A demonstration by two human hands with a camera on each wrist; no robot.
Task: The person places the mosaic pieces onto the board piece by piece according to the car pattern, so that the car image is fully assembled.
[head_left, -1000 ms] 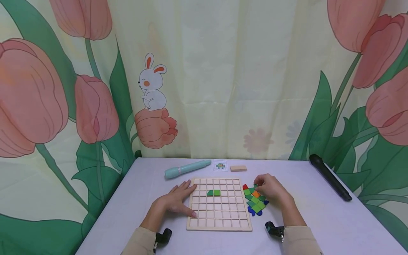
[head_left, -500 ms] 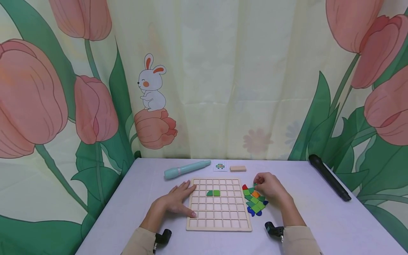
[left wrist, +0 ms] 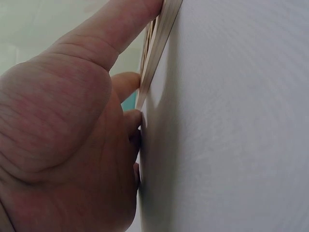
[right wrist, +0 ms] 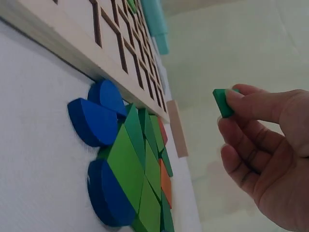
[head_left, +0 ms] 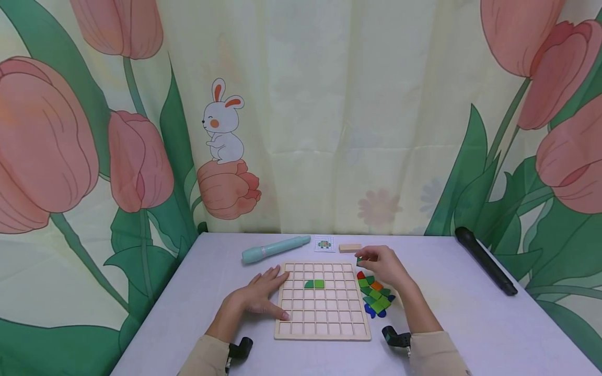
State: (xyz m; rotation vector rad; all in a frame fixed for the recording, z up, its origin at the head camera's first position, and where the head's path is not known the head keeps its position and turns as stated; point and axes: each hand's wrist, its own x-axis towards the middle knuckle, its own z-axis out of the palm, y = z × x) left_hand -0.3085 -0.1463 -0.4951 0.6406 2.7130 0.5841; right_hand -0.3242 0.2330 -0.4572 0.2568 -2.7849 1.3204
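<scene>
A wooden grid board (head_left: 322, 329) lies on the table. Two green pieces, a rounded dark one (head_left: 309, 284) and a light square one (head_left: 319, 284), sit side by side in its upper cells. My left hand (head_left: 256, 295) rests at the board's left edge, fingers spread, thumb on the lower frame. With thumb and index finger, my right hand (head_left: 383, 265) pinches a dark green block (right wrist: 222, 102), raised above the table near the board's upper right corner. A pile of blocks (right wrist: 126, 159), green, blue, orange and red, lies along the board's right side.
Behind the board are a teal tube-shaped object (head_left: 276, 249), a small picture card (head_left: 324, 244) and a plain wooden block (head_left: 349, 248). A black rod (head_left: 486, 262) lies at the table's right edge. A printed curtain (head_left: 310, 130) hangs behind the table.
My right hand has lifted away from the pile with the dark green block and moved left and back toward the board's upper right corner. My left hand stays in place.
</scene>
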